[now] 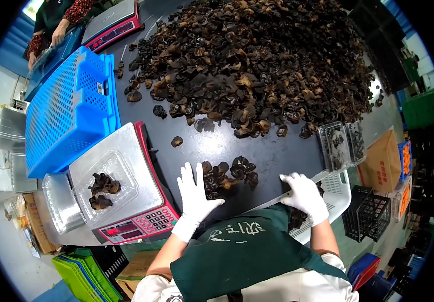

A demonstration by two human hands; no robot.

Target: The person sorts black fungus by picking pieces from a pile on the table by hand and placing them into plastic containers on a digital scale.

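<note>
Dark worktable [277, 156] in a cluttered workroom, white-gloved hands flanking a small pile of dark fungus [218, 182].

Left of the pile stood a blue crate [56, 121] and a red scale [147, 194] bearing a clear tray [127, 173]; the left wrist was so near that a bump could have jogged the reading. Just left of the pile, the left hand [195, 195] lay fingers spread; beyond it rose a big heap [262, 65]. To its right, the right hand [302, 197], thumb parted from fingers, gripped nothing visible near a white basket [339, 191]; a careless sweep might have spilled pieces over the edge.
</note>
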